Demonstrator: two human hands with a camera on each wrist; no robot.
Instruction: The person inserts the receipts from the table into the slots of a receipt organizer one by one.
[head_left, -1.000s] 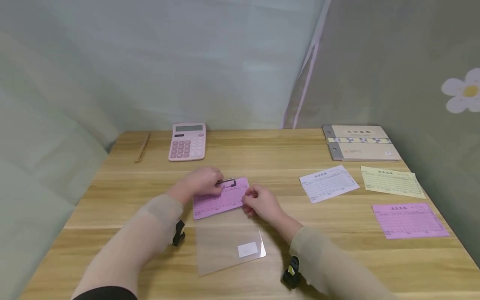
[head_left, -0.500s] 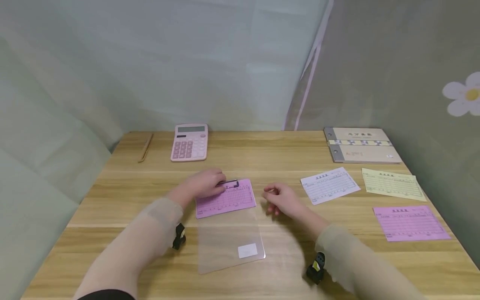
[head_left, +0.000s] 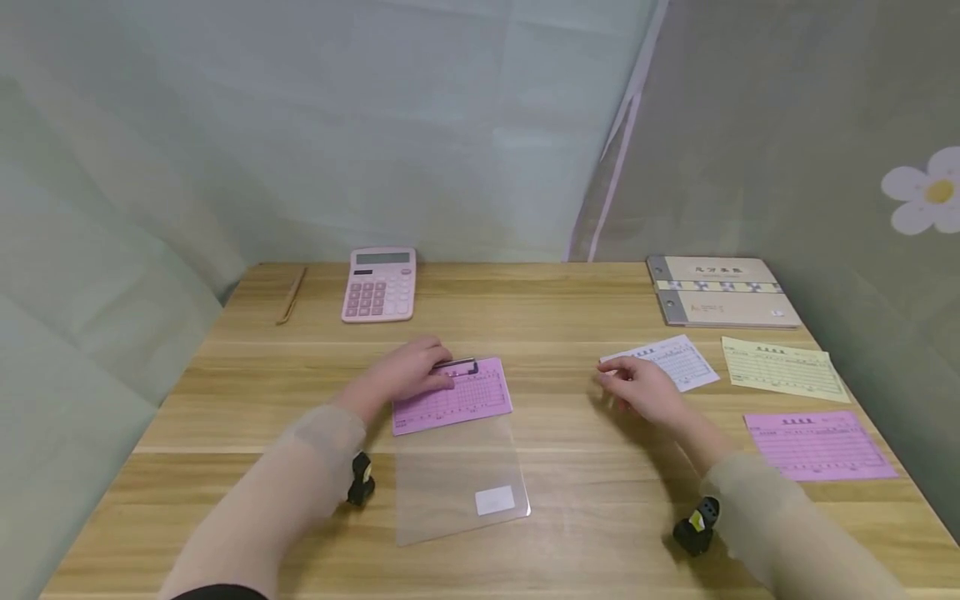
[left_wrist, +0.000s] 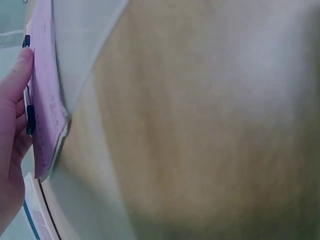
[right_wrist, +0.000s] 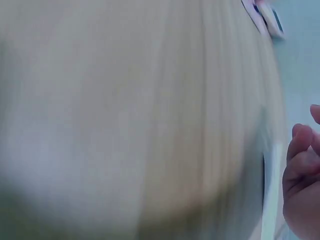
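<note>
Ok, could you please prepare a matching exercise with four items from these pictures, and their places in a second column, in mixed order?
1. Calculator
2. Yellow sheet
3. Left hand
4. Right hand

A. Partly covering the white sheet in the head view
B. Near the far edge of the table
C. At the clip
D. Between the booklet and the loose pink sheet

Pairs: 1-B, 2-D, 3-C, 4-A

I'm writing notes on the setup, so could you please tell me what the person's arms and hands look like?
The left hand and right hand wear no gloves. Pale beige sleeves reach toward the wrists. A small black device sits by each wrist, a yellow patch showing on the right one. Black fabric shows above the left sleeve.
</note>
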